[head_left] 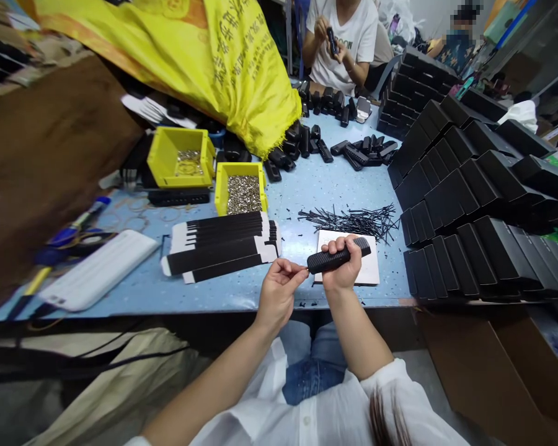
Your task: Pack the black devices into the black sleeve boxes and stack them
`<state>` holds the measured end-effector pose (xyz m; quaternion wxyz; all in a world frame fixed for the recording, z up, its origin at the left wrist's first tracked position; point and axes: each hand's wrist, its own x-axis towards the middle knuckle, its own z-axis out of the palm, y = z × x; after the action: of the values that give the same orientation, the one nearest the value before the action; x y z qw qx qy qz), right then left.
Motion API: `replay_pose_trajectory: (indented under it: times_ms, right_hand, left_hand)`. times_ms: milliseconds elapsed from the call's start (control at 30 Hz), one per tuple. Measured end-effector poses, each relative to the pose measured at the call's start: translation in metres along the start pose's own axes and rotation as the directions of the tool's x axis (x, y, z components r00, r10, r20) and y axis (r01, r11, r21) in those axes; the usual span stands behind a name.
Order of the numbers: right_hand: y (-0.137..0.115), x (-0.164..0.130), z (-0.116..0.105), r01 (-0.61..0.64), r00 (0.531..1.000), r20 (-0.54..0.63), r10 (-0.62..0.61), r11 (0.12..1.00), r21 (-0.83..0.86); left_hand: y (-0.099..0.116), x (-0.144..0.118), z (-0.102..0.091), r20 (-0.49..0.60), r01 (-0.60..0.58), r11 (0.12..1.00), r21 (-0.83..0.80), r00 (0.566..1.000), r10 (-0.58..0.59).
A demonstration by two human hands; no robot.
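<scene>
Right hand (341, 263) wraps a black ribbed handle (338, 256) level above the table's (307, 186) near edge, over a white card (369, 263), so the left end is exposed. Left hand (279, 291) pinches fingertips at that end; whether it holds anything, cannot tell. Pins (353, 220) and flat black sleeves (223, 248) lie near. Yellow sack (223, 56) print unreadable.

head cam | looks forward-down | close over blue table (307, 186) edge | single view
</scene>
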<state>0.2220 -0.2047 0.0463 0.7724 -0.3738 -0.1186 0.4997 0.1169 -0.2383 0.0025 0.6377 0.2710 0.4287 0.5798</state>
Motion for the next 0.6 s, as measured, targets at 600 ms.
replay_pose_trajectory:
  times_ms: [600]
  right_hand:
    - [-0.009,0.066,-0.11,0.243,0.966,0.26,-0.017,0.418,-0.875]
  left_hand:
    - [0.076,0.089,-0.134,0.286,-0.245,-0.446,0.861,0.958,0.025]
